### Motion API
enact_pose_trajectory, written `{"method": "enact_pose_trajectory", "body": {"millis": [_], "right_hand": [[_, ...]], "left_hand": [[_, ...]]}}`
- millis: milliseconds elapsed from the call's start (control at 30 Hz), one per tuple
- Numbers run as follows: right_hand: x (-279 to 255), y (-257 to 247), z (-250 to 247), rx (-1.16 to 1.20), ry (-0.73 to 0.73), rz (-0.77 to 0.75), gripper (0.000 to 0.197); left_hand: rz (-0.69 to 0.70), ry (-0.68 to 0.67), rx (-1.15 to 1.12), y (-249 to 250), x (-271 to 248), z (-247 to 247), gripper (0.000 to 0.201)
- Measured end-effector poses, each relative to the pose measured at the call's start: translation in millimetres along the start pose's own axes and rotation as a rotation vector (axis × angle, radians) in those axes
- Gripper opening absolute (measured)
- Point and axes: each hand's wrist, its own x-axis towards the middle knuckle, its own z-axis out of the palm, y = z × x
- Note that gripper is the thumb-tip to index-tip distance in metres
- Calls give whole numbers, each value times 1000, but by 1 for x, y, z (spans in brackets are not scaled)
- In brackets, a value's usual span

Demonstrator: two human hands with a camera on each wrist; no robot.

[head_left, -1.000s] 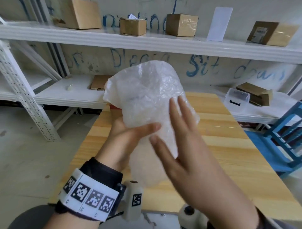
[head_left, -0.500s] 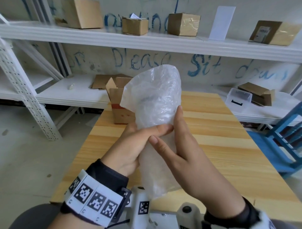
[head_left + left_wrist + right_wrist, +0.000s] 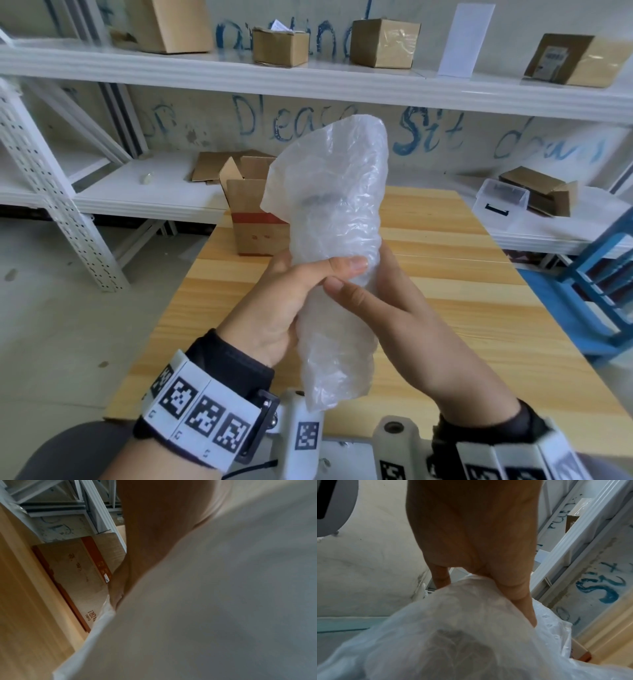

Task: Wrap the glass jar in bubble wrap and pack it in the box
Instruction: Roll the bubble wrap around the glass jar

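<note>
A tall roll of translucent bubble wrap [image 3: 335,240] stands upright above the wooden table [image 3: 462,308]; a dark shape, the jar's lid [image 3: 317,198], shows faintly through it. My left hand [image 3: 301,284] grips the roll's middle from the left, thumb across the front. From the right, my right hand [image 3: 373,294] holds the roll, thumb in front and fingers behind. The open cardboard box [image 3: 253,219] with a red band stands behind the roll at the table's far left. The same wrap [image 3: 471,635] fills the right wrist view; the left wrist view shows the box [image 3: 77,577].
White metal shelving [image 3: 308,82] runs behind the table with several cardboard boxes on it. A clear plastic bin [image 3: 500,200] and a flattened box sit on the lower shelf at right. A blue chair [image 3: 603,281] stands to the right of the table.
The loose bubble wrap has been drawn in from a wide bundle to a narrow upright roll. My right hand went from flat against it to holding it, uncovering the box behind.
</note>
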Motion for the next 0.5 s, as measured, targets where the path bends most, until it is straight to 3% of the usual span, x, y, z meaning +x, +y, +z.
{"method": "enact_pose_trajectory", "body": {"millis": [300, 500], "right_hand": [[2, 0, -6, 39, 30, -9, 43], [2, -1, -9, -29, 136, -35, 36]], "left_hand": [[-74, -39, -45, 0, -1, 0, 44], [-88, -84, -48, -1, -1, 1, 43]]}}
